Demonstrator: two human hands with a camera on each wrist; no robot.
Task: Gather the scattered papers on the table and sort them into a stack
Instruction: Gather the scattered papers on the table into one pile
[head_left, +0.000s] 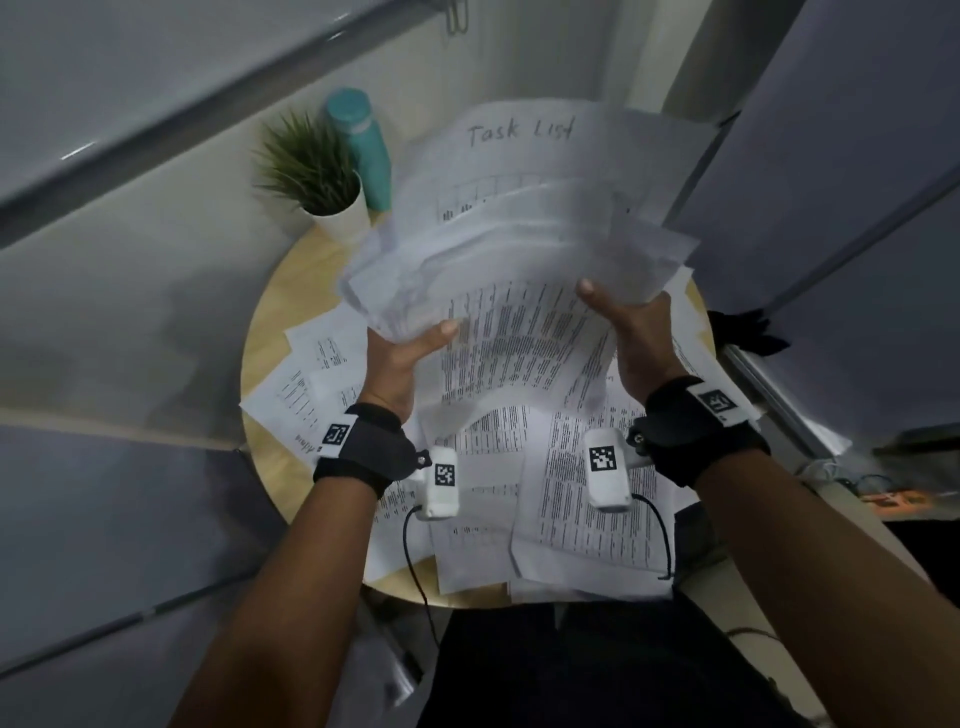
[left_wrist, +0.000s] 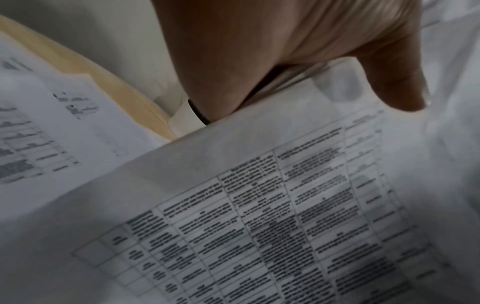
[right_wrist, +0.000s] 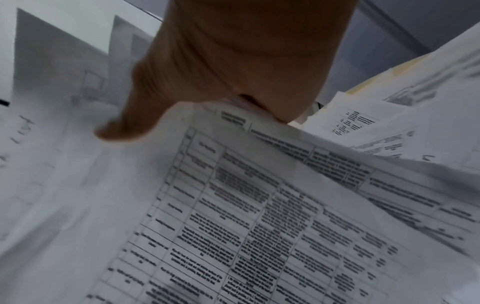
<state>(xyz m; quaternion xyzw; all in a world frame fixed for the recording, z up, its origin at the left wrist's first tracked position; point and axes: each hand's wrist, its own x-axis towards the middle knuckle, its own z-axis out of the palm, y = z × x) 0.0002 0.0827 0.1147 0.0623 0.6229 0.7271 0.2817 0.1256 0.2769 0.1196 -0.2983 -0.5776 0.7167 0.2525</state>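
Both my hands hold a loose bundle of white printed papers (head_left: 519, 234) raised over the round wooden table (head_left: 265, 332); its back sheet reads "Task List". My left hand (head_left: 402, 353) grips the bundle's lower left edge, thumb on top, fingers hidden beneath. My right hand (head_left: 631, 332) grips the lower right edge in the same manner. The left wrist view shows the left hand (left_wrist: 337, 61) with its thumb lying on a sheet with a printed table (left_wrist: 259, 205). The right wrist view shows the right hand (right_wrist: 207, 72), thumb pressed on a similar sheet (right_wrist: 259, 205). More scattered sheets (head_left: 582, 499) lie overlapping on the table.
A potted green plant (head_left: 317, 171) and a teal bottle (head_left: 363, 145) stand at the table's far left edge, close to the raised bundle. Grey panels surround the table. A dark object (head_left: 748, 327) sits past the right rim. Camera cables (head_left: 415, 561) hang under my wrists.
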